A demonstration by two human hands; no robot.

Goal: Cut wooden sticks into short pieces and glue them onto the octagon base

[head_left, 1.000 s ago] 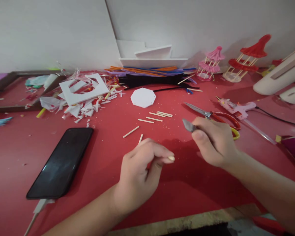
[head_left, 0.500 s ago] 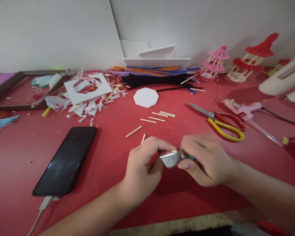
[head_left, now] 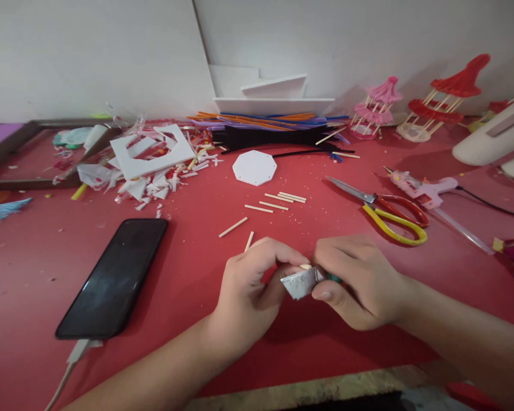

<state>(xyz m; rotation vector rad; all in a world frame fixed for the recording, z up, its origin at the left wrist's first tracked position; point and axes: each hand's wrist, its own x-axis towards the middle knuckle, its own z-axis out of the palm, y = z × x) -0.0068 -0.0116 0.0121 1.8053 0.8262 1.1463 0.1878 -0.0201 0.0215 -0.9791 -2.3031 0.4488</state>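
My right hand (head_left: 355,279) is closed round the green handle of a knife (head_left: 298,283), whose short, wide metal blade points left. Between thumb and forefinger, my left hand (head_left: 255,291) pinches a small wooden stick (head_left: 305,266); only its pale end shows, right against the blade's upper edge. The rest of that stick is hidden by the fingers and blade. Beyond my hands lie several cut wooden sticks (head_left: 258,209) on the red table (head_left: 197,274). Farther back is a white octagonal board (head_left: 255,168) with small holes near its corners.
Scissors (head_left: 370,198) with red and yellow handles and a pink glue gun (head_left: 424,188) lie to the right. A phone (head_left: 113,279) on a cable is at left, below a cut-out white board (head_left: 132,162) and scraps. Pink (head_left: 374,108) and red models (head_left: 443,103) stand behind.
The knife blade has tilted and shifted slightly down and right along with my right hand. My left hand keeps its pinch on the stick.
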